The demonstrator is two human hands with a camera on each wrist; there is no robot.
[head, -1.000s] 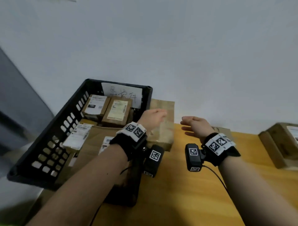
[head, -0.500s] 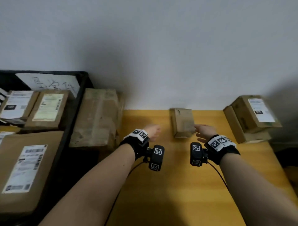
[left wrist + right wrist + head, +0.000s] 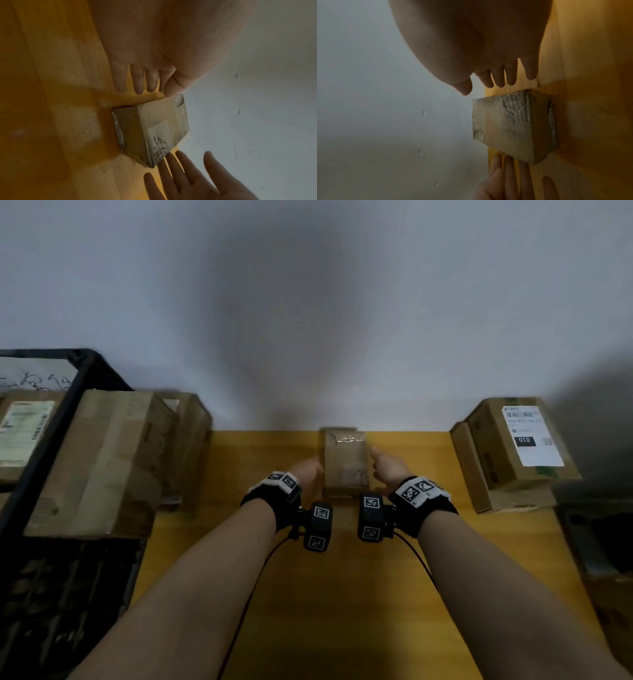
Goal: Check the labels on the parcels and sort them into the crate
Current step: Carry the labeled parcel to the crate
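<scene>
both hands, left hand (image 3: 308, 474) and right hand (image 3: 388, 470), flank the small parcel (image 3: 346, 463), fingers straight, nothing gripped. next: squeeze, lift, find its label.

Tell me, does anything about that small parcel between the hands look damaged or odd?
Yes. The small parcel has scuffed, torn patches on its taped top face, seemingly where paper was ripped off. No readable label shows there; a printed strip runs along its bottom edge.

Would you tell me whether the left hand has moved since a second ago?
Yes. The left hand has left the crate and gone rightward to the small parcel by the wall.
</scene>
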